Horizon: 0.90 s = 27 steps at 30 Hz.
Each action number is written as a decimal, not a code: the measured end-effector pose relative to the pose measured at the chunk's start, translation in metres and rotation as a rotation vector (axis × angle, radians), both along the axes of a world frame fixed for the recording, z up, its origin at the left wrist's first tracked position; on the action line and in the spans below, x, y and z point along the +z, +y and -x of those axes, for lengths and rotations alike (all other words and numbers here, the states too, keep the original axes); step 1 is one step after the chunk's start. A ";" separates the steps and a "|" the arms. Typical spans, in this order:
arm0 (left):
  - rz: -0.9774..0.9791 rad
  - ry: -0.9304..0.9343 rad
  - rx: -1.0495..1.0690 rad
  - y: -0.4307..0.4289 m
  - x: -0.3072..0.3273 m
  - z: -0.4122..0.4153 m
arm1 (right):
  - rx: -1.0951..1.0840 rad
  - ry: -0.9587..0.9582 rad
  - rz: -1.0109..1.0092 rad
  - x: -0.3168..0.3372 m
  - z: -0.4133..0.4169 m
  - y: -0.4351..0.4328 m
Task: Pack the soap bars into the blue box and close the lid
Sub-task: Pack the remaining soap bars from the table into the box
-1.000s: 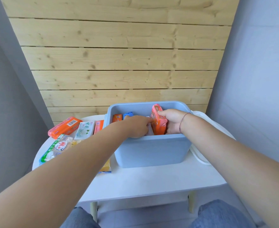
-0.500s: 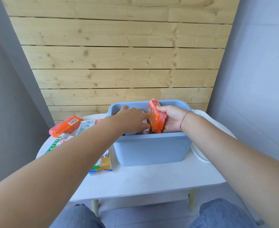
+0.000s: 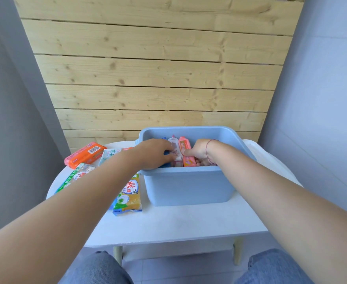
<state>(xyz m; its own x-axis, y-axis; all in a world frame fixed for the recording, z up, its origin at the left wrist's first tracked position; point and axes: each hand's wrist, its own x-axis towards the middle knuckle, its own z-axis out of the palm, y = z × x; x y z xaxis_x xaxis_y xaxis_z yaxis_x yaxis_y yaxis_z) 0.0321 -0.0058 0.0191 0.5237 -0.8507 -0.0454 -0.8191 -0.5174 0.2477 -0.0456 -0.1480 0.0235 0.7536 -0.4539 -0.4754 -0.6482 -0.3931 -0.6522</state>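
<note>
The blue box (image 3: 189,187) stands open on the white table (image 3: 178,224). Both my hands reach inside it. My right hand (image 3: 199,152) grips a pink-orange soap bar (image 3: 185,152) standing on edge among the packed bars. My left hand (image 3: 156,153) presses its fingers on a white and pink soap pack (image 3: 174,148) right beside it. Left of the box lie loose bars: an orange one (image 3: 85,154), a white tea-print one (image 3: 109,155), a green-edged one (image 3: 76,176) and a yellow one (image 3: 129,196). A white lid (image 3: 266,158) lies behind the box at the right.
A wooden plank wall (image 3: 158,78) rises right behind the table. Grey walls close in at both sides. My knees in jeans (image 3: 98,269) sit under the table's near edge.
My right hand has lowered the pink-orange bar from above the rim down into the box. My left hand has stayed inside, now on the white pack.
</note>
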 end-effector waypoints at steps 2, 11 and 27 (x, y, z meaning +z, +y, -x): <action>-0.001 0.001 0.026 0.002 0.001 0.004 | 0.000 -0.030 0.006 -0.002 0.000 0.001; 0.672 0.224 0.512 0.117 0.005 -0.028 | -0.008 -0.172 0.085 -0.009 0.003 -0.006; -0.286 0.036 0.113 0.109 -0.085 -0.020 | -0.055 -0.119 0.280 -0.003 0.004 0.004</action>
<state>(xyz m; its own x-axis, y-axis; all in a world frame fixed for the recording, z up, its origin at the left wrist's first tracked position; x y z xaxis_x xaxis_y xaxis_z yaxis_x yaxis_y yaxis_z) 0.0517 0.1032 -0.0660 0.6077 -0.7374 -0.2950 -0.7460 -0.6574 0.1064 -0.0495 -0.1444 0.0207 0.7673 -0.5965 -0.2355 -0.5987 -0.5349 -0.5962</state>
